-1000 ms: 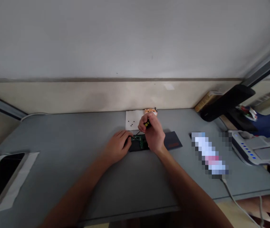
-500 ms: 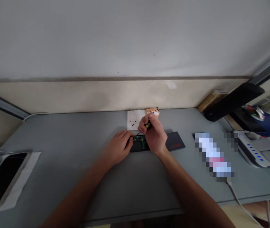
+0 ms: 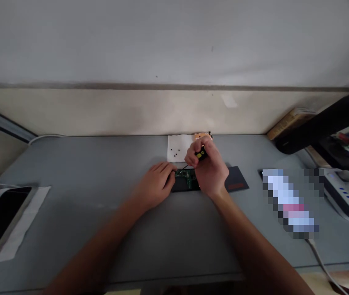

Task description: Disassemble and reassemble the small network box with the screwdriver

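My right hand [image 3: 213, 170] is closed around the black and yellow handle of a screwdriver [image 3: 201, 154]. Its thin shaft slants down and left to the upper edge of a green circuit board [image 3: 189, 177]. The board lies in a flat dark case [image 3: 182, 187], partly hidden behind my right hand. With curled fingers, my left hand [image 3: 156, 184] grips the case's left end. To the right of my right hand lies a flat dark panel [image 3: 237, 179] with faint red marking. Behind the case, several small dark pieces, like screws, rest on white paper [image 3: 179, 143].
An orange and white animal-face item [image 3: 203, 135] sits at the paper's right. A lit phone [image 3: 288, 200] with a cable [image 3: 318, 254] lies on the right, near a white power strip [image 3: 342, 192]. On the left, a black-screened device [image 3: 5, 221] rests on paper. A wall [image 3: 125, 110] bounds the back.
The camera view has shifted, so most desk items appear higher, with those on the right farther right. Both hands keep nearly the same grips and places on the case and screwdriver.
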`<state>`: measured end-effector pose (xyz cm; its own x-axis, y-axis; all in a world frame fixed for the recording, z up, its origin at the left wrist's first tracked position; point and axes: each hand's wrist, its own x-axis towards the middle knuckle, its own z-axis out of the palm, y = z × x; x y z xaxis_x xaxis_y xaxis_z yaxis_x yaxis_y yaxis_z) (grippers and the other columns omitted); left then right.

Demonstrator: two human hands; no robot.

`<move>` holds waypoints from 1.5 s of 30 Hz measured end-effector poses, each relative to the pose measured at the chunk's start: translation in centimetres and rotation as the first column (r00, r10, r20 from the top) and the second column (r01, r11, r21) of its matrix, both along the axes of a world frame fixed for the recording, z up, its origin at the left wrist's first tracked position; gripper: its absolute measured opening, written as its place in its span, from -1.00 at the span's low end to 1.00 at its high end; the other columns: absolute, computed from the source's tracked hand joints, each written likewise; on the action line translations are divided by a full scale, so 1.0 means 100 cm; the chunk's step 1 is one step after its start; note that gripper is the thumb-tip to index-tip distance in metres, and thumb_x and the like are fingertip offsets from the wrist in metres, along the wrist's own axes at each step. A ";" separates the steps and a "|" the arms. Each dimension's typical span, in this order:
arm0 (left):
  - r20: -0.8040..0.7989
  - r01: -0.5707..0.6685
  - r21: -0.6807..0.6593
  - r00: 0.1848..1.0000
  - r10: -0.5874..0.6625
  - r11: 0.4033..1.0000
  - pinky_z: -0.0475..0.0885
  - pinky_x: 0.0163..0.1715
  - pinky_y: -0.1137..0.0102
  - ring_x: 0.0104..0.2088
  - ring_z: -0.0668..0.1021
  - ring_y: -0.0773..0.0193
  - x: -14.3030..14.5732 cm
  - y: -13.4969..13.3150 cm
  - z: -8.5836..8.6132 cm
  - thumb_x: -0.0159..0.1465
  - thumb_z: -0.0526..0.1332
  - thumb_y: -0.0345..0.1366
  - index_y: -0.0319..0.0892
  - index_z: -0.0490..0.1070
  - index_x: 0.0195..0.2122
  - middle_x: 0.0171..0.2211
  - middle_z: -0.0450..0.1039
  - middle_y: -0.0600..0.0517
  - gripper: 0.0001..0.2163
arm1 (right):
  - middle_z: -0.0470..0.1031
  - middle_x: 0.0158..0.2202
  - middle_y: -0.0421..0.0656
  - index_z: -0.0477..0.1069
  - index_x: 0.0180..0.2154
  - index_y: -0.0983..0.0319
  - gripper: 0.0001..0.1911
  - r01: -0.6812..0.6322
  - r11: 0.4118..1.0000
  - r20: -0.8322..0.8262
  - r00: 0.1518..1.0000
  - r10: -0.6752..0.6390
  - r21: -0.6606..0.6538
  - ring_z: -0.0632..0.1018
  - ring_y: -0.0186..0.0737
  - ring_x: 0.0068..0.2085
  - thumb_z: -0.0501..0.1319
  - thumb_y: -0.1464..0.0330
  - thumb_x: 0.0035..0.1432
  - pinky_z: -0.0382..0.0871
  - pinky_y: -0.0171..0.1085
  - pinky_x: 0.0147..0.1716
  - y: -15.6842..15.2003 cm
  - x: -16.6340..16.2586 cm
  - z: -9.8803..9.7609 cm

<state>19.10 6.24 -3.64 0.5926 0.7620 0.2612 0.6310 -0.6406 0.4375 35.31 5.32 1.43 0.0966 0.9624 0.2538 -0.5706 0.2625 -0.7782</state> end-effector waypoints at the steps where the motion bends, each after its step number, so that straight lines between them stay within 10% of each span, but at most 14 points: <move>1: 0.001 0.002 0.004 1.000 -0.002 1.000 0.48 -0.02 0.14 -0.10 0.56 0.08 0.000 0.000 0.000 0.43 -0.03 -0.40 -0.13 0.38 -0.10 -0.19 0.52 -0.05 -0.80 | 0.16 -0.46 -0.27 0.24 -0.45 0.16 -0.63 0.009 1.000 0.003 1.000 -0.009 0.004 0.19 -0.38 -0.52 0.29 0.10 0.21 0.07 -0.26 -0.50 0.000 0.000 0.000; 45: 0.017 -0.052 -0.014 0.998 0.052 0.999 0.47 -0.09 0.13 -0.15 0.56 0.07 0.003 -0.002 0.001 0.42 0.00 -0.36 -0.12 0.36 -0.13 -0.21 0.52 -0.04 -0.84 | 0.14 -0.48 -0.26 0.29 -0.46 0.16 -0.67 0.033 0.999 -0.059 0.998 -0.035 -0.036 0.19 -0.36 -0.51 0.28 0.13 0.20 0.10 -0.25 -0.49 0.003 0.005 -0.002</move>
<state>19.38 6.01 -3.51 0.5473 0.7953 0.2608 0.6558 -0.6011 0.4567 35.77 5.63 1.28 0.1431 0.9665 0.2131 -0.6072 0.2558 -0.7522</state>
